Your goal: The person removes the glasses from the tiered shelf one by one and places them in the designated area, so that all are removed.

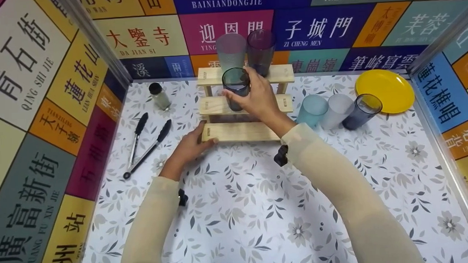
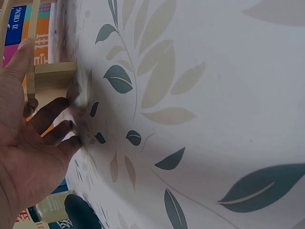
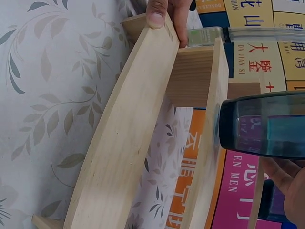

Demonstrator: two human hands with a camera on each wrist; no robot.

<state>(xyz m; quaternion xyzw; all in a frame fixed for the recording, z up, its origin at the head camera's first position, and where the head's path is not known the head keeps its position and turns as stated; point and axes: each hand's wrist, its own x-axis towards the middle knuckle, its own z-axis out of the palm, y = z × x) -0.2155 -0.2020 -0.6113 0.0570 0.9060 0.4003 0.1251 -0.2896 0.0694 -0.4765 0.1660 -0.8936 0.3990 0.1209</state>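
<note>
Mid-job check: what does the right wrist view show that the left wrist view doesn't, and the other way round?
Only right wrist: the right hand holding a dark glass.
Only left wrist: the palm of the left hand.
Both: left-hand fingers on the wooden rack, a small jar, the leaf-patterned tablecloth and wall lettering.

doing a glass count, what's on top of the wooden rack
On the top shelf stand a frosted glass and a dark purple glass. The right hand holds a tinted glass at the middle shelf; hand and glass cover part of that shelf.
</note>
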